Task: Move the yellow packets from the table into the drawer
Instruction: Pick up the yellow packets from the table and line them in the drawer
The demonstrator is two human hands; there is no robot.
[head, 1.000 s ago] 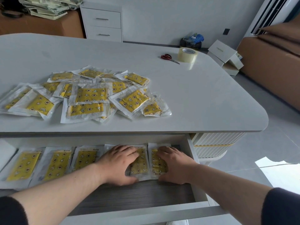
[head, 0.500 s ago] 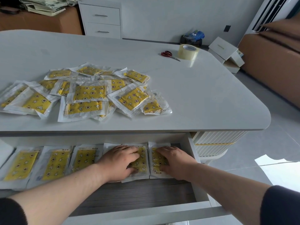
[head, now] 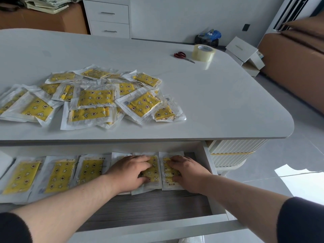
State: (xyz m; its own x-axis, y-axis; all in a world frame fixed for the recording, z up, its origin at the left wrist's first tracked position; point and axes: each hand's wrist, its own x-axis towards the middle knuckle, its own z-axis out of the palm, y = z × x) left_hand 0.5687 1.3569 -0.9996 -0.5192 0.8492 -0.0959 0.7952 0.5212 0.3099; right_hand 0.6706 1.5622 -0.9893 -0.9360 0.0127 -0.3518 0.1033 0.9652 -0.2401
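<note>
Both hands lie flat in the open drawer (head: 208,165), much where they were a second ago, though the two packets under them now sit squarer and closer to the drawer's back than before. The left hand (head: 129,172) presses with spread fingers on one packet (head: 152,172); the right hand (head: 187,174) presses likewise on the rightmost packet (head: 168,171) just beside it. Neither grip pinches anything: the palms simply hold the packets down. That small shift suggests the pair is being nudged into line with the row (head: 59,174) of packets already laid to the left, so this placement looks nearly finished. A large loose pile (head: 94,99) is left on the tabletop (head: 228,102), so the task seems well short of done. Farther back on the tabletop lie red-handled scissors (head: 182,56) and a tape roll (head: 203,52). The packets carry printed stars, moons and flowers plus small dark characters and a barcode-like patch, all too small to read.
</note>
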